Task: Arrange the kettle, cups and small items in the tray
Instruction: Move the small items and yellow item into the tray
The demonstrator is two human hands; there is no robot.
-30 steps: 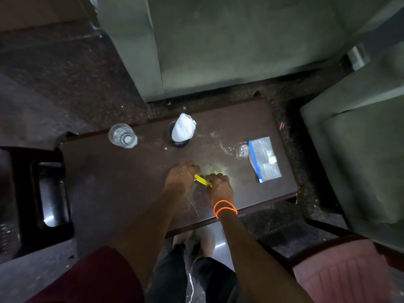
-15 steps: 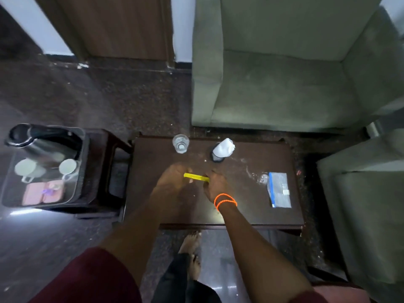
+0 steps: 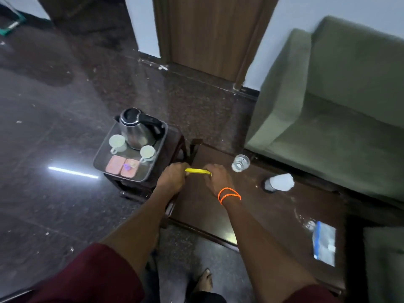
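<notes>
A steel kettle [image 3: 137,130] with a black handle stands at the back of a clear tray [image 3: 153,171] on a small dark stool. Two white cups [image 3: 118,142] [image 3: 148,152] sit in front of it, and two pink packets [image 3: 122,167] lie at the tray's near end. My left hand [image 3: 172,178] and my right hand [image 3: 218,177] each pinch one end of a thin yellow sachet [image 3: 197,171], held level just right of the tray, over the left end of the dark coffee table [image 3: 251,208].
On the coffee table stand a clear glass [image 3: 240,163], a dark cup stuffed with white paper [image 3: 278,182] and a zip bag [image 3: 324,243] with a blue strip. A green sofa [image 3: 338,110] borders the table's far side. The dark floor spreads to the left.
Both hands have carried the yellow sachet left along the table toward the tray. My view has swung left, bringing the tray, kettle and door into sight.
</notes>
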